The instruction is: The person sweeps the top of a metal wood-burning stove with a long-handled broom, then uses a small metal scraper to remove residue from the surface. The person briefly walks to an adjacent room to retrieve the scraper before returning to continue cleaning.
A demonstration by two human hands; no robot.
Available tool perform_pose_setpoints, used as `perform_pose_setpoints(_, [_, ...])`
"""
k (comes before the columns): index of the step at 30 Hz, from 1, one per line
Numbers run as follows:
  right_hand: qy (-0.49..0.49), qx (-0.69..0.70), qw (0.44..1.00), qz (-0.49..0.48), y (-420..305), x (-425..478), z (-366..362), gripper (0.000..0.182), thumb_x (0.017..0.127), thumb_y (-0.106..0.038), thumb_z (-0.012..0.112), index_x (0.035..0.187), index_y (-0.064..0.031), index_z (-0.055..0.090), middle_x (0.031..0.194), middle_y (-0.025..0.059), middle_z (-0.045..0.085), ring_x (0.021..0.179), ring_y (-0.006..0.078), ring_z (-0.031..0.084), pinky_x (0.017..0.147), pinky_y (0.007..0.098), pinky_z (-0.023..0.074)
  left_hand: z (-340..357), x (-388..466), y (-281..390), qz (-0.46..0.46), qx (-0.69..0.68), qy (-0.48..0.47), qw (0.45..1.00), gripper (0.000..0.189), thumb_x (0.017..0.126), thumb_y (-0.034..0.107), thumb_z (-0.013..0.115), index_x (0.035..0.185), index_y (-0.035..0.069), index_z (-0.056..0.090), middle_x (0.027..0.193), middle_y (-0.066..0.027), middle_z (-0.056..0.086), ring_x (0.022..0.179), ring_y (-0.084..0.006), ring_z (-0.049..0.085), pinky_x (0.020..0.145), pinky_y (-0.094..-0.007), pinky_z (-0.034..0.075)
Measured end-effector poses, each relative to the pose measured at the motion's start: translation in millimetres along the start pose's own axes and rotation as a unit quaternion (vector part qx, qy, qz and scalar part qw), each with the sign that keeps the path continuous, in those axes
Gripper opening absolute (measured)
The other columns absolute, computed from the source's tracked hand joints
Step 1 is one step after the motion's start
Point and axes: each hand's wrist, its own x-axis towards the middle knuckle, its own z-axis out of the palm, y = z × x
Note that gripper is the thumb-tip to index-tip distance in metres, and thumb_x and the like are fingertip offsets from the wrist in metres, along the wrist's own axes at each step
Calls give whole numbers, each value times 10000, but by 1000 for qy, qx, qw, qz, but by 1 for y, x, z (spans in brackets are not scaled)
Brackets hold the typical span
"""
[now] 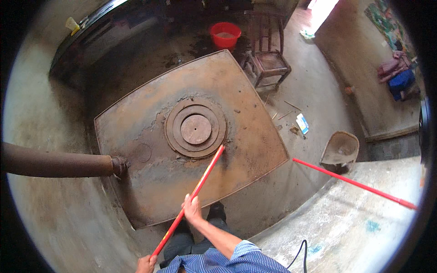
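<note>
A long red pole (pixel 207 173) runs slantwise across the view in front of me. My right hand (pixel 193 209) is closed around its middle, and my left hand (pixel 146 264) grips its lower part at the bottom edge of the view. The pole's upper end appears over the rim of the ringed burner on a rusty metal stove (pixel 205 75); whether it touches is unclear. Concentric iron rings (pixel 220 128) surround a round centre lid (pixel 196 129) with a small hole. From the stove top's left side, a brown stovepipe (pixel 58 161) extends to the left.
Behind the stove stand a red basin (pixel 225 34) and a wooden chair (pixel 269 63). Sticks and a small blue-and-white box (pixel 302 123) lie on the floor at right, near a dustpan-like scoop (pixel 340 147). Another red pole (pixel 351 181) is at the right wall.
</note>
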Motion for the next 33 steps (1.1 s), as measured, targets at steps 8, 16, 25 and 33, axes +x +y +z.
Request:
perform_pose_setpoints(8, [-137, -122, 983, 13, 11, -10, -29, 349, 973, -319, 472, 844, -1, 531, 627, 134, 659, 631, 290, 679, 629, 440, 526, 12, -34, 63, -168, -78, -20, 982, 480, 965, 444, 472, 945, 3, 658, 841, -284, 629, 825, -406, 630, 643, -493, 472])
perform_pose_setpoints(16, [-134, -132, 981, 55, 14, -46, -37, 354, 968, -331, 485, 837, -10, 554, 651, 128, 667, 650, 290, 682, 635, 431, 521, 13, -64, 80, -176, -106, -63, 977, 491, 996, 427, 415, 1300, 68, 556, 1193, -231, 611, 1197, -363, 531, 989, -425, 425])
perform_pose_setpoints(25, [-3, -81, 996, -33, -7, 19, -56, 356, 976, -338, 489, 819, -20, 519, 572, 113, 593, 541, 271, 627, 531, 420, 488, 25, 6, 127, -53, -138, 81, 986, 497, 991, 412, 450, 884, -23, 666, 766, -288, 620, 732, -454, 618, 635, -512, 445])
perform_pose_setpoints(33, [-64, -148, 987, -2, 24, -44, -36, 263, 965, -256, 490, 861, -14, 487, 599, 131, 615, 585, 282, 658, 596, 435, 511, 57, -42, 83, -10, -124, 100, 987, 449, 982, 369, 433, 971, -21, 655, 868, -274, 643, 833, -452, 620, 715, -520, 454])
